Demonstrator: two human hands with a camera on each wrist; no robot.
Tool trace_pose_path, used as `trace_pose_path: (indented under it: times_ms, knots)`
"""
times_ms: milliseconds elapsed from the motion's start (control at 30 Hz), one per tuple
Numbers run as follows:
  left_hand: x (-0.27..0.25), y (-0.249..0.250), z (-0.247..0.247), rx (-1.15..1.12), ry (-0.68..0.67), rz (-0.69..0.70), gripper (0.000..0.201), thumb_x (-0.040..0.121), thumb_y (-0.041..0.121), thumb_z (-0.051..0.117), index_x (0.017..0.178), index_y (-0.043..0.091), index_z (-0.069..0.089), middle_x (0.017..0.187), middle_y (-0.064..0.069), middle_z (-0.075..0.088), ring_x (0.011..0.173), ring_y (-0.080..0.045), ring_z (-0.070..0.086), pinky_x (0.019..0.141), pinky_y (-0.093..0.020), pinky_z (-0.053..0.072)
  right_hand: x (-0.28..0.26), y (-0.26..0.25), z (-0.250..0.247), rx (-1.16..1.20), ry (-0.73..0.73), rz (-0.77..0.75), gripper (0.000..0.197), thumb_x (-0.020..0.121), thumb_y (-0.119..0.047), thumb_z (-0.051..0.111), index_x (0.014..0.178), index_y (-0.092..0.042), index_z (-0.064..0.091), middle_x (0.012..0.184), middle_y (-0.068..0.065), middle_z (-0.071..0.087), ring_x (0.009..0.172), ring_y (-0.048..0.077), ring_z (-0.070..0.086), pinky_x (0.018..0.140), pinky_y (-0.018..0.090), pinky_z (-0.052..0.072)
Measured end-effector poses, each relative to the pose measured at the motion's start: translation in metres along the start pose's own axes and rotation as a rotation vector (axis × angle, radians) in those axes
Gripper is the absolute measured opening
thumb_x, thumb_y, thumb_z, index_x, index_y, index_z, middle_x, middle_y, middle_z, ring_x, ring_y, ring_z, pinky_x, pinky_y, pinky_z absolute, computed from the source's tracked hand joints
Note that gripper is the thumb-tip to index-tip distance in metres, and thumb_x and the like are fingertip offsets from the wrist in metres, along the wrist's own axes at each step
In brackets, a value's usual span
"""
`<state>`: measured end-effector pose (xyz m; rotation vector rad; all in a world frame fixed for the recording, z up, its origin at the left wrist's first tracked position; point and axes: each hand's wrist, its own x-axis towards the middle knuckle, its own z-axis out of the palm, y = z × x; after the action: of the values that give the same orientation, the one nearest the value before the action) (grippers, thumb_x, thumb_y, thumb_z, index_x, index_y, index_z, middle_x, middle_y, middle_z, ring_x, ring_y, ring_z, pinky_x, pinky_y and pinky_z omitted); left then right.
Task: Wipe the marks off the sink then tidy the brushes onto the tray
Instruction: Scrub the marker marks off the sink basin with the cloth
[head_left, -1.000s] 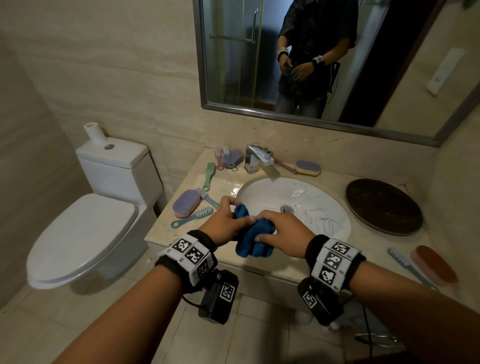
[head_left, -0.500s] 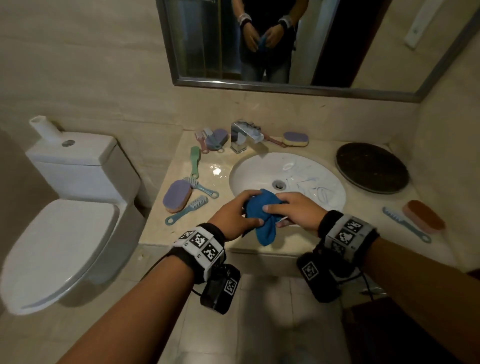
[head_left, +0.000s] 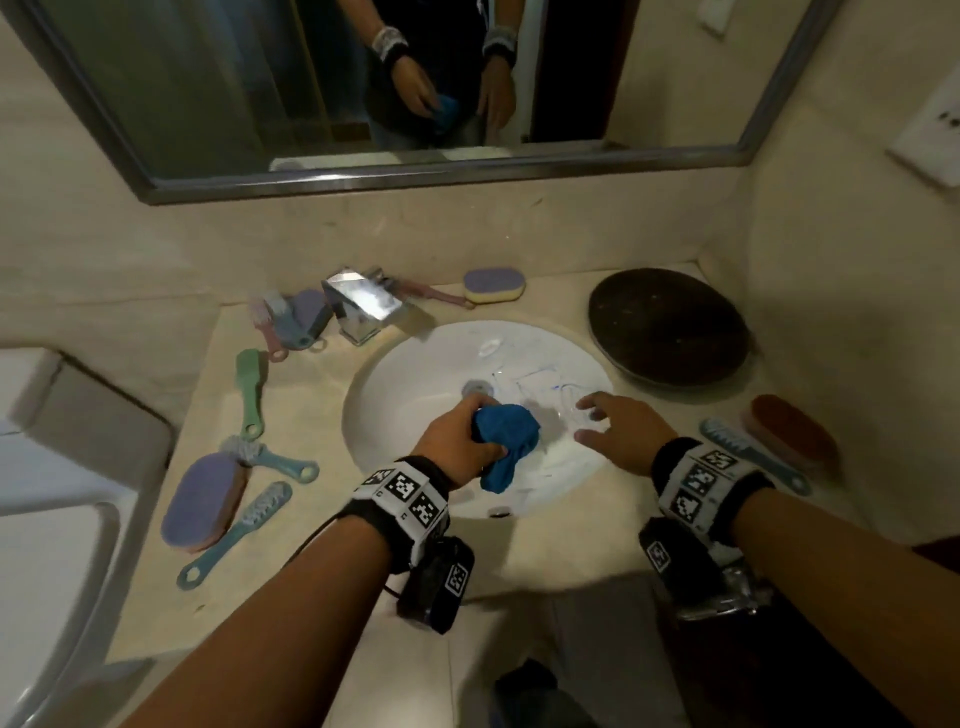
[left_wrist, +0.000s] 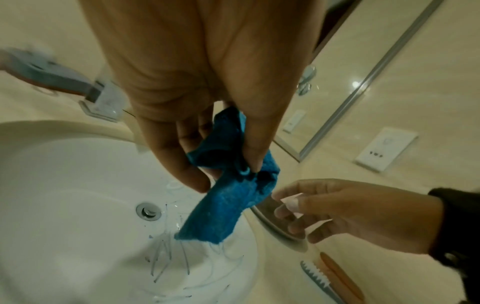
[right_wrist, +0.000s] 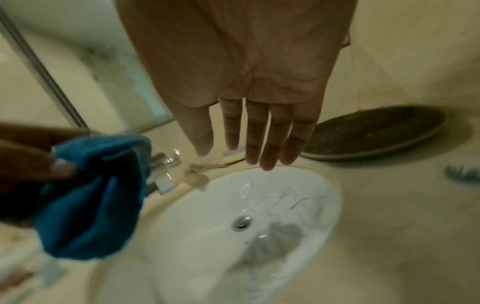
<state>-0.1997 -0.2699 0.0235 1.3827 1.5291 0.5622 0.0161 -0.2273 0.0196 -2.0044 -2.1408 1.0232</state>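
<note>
The beige tabletop (head_left: 519, 551) carries a white sink (head_left: 415, 374) with thin blue scribbles right of its drain. The dark round tray (head_left: 667, 325) sits right of it; brushes (head_left: 249, 387) lie scattered both sides. Left grip (head_left: 457, 441) pinches a bunched blue cloth (head_left: 506, 428) over the bowl. Right grip (head_left: 618, 434) is spread, holding nothing.

The right hand (head_left: 621, 434) let go of the blue cloth (head_left: 505, 435) and drew away to the right of the grip, fingers spread above the sink (head_left: 395, 374). The left hand (head_left: 456, 442) alone kept its grip on the cloth, which now hung lower over the marks (left_wrist: 166, 259) in the basin.
</note>
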Motion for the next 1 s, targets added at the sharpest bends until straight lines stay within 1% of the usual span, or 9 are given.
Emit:
trace_pose_path:
  times_ms: [67, 133, 233, 333, 467, 533, 633, 800, 1000]
  knots:
    - [0.028, 0.004, 0.012, 0.033, -0.021, -0.013, 0.044, 0.082, 0.005, 0.064, 0.121, 0.015, 0.048, 0.11, -0.011, 0.059, 0.102, -0.032, 0.059, 0.087, -0.05, 0.053, 0.02, 0.025, -0.006, -0.134, -0.007, 0.02, 0.054, 0.087, -0.031, 0.061, 0.137, -0.024, 0.04, 0.14, 0.005, 0.043, 0.127, 0.023, 0.044, 0.106, 0.033, 0.036]
    - [0.052, 0.004, 0.023, 0.012, -0.052, -0.041, 0.045, 0.081, 0.003, 0.062, 0.122, 0.016, 0.047, 0.112, -0.011, 0.059, 0.103, -0.033, 0.059, 0.087, -0.049, 0.053, 0.037, 0.044, -0.008, -0.184, -0.006, 0.037, 0.057, 0.087, -0.032, 0.06, 0.139, -0.027, 0.036, 0.147, 0.002, 0.035, 0.133, 0.022, 0.037, 0.111, 0.037, 0.032]
    - [0.083, 0.001, 0.038, 0.025, -0.098, -0.071, 0.043, 0.082, 0.002, 0.059, 0.12, 0.016, 0.047, 0.109, -0.011, 0.061, 0.097, -0.03, 0.059, 0.081, -0.042, 0.053, 0.054, 0.066, -0.007, -0.165, -0.014, 0.086, 0.061, 0.086, -0.029, 0.059, 0.14, -0.028, 0.032, 0.152, 0.003, 0.026, 0.137, 0.024, 0.031, 0.112, 0.04, 0.031]
    - [0.112, -0.003, 0.049, 0.035, -0.149, -0.104, 0.044, 0.084, 0.005, 0.06, 0.124, 0.015, 0.045, 0.107, -0.008, 0.057, 0.102, -0.032, 0.058, 0.078, -0.038, 0.05, 0.065, 0.083, -0.002, -0.168, 0.009, 0.145, 0.069, 0.085, -0.028, 0.059, 0.144, -0.031, 0.023, 0.156, 0.001, 0.013, 0.138, 0.027, 0.027, 0.111, 0.041, 0.032]
    - [0.158, -0.009, 0.066, 0.025, -0.206, -0.143, 0.048, 0.085, 0.006, 0.062, 0.127, 0.016, 0.042, 0.111, -0.007, 0.052, 0.107, -0.031, 0.055, 0.091, -0.046, 0.051, 0.082, 0.096, -0.003, -0.244, 0.055, 0.27, 0.081, 0.086, -0.034, 0.06, 0.147, -0.035, 0.008, 0.158, 0.002, -0.006, 0.142, 0.029, 0.017, 0.112, 0.045, 0.027]
    - [0.181, -0.014, 0.079, 0.027, -0.229, -0.133, 0.048, 0.084, 0.004, 0.062, 0.127, 0.016, 0.042, 0.113, -0.008, 0.054, 0.108, -0.031, 0.055, 0.092, -0.048, 0.05, 0.091, 0.099, -0.002, -0.272, 0.083, 0.318, 0.079, 0.086, -0.036, 0.059, 0.147, -0.033, 0.009, 0.158, 0.003, -0.003, 0.142, 0.029, 0.019, 0.111, 0.045, 0.027]
    - [0.208, -0.026, 0.1, 0.035, -0.248, -0.1, 0.05, 0.082, 0.002, 0.062, 0.125, 0.017, 0.043, 0.122, -0.014, 0.054, 0.108, -0.032, 0.056, 0.089, -0.049, 0.052, 0.096, 0.103, 0.007, -0.303, 0.061, 0.365, 0.065, 0.089, -0.038, 0.054, 0.144, -0.027, 0.022, 0.156, 0.004, 0.007, 0.133, 0.029, 0.032, 0.107, 0.046, 0.035]
    - [0.244, -0.043, 0.129, 0.139, -0.234, -0.035, 0.053, 0.082, 0.003, 0.062, 0.131, 0.015, 0.045, 0.132, -0.013, 0.043, 0.119, -0.03, 0.048, 0.101, -0.032, 0.039, 0.093, 0.11, 0.022, -0.282, 0.091, 0.37, 0.061, 0.091, -0.038, 0.05, 0.146, -0.029, 0.023, 0.156, 0.005, 0.007, 0.133, 0.028, 0.03, 0.107, 0.038, 0.034]
    - [0.245, -0.05, 0.169, 0.117, -0.421, -0.03, 0.06, 0.091, 0.039, 0.056, 0.144, 0.019, 0.034, 0.143, -0.01, 0.042, 0.126, -0.029, 0.046, 0.108, -0.042, 0.038, 0.09, 0.114, 0.033, -0.165, 0.091, 0.371, 0.062, 0.094, -0.036, 0.047, 0.148, -0.034, 0.017, 0.158, 0.003, 0.005, 0.142, 0.026, 0.017, 0.115, 0.034, 0.021]
